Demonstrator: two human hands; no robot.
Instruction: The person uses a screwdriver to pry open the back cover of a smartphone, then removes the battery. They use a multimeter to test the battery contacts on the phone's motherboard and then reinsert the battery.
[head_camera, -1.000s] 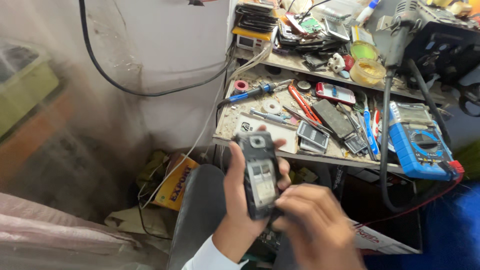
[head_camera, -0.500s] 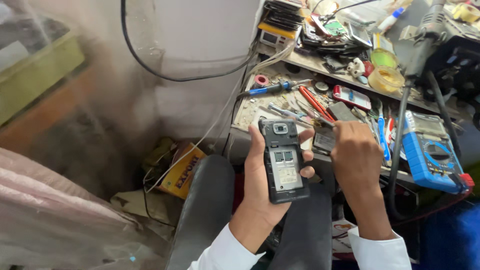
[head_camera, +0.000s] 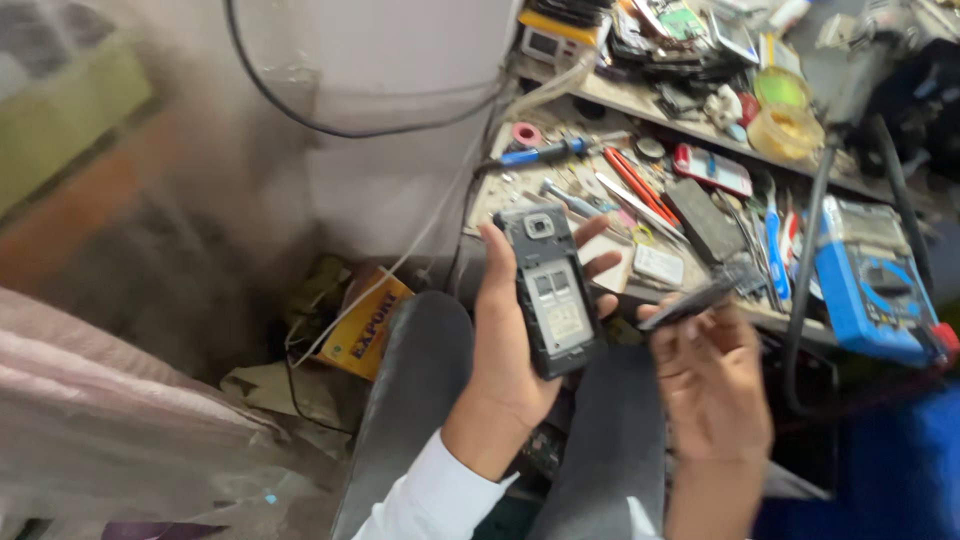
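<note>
The left hand (head_camera: 510, 340) gripped an opened phone (head_camera: 553, 290) above the lap, as before; the right hand (head_camera: 712, 385), back from the cluttered workbench (head_camera: 600, 95), now pinched a dark flat part (head_camera: 690, 303) beside it.

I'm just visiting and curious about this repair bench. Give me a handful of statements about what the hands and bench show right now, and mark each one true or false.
1. The left hand holds a phone with its back open, inner compartment showing. True.
2. The right hand is empty. False: it holds a thin dark flat piece between its fingertips, probably a cover or battery.
3. A blue multimeter lies on the bench to the right. True.
4. The phone lies flat on the bench. False: it is held up over the person's lap, clear of the bench.
5. A screwdriver with a blue handle lies at the bench's left end. True.
</note>
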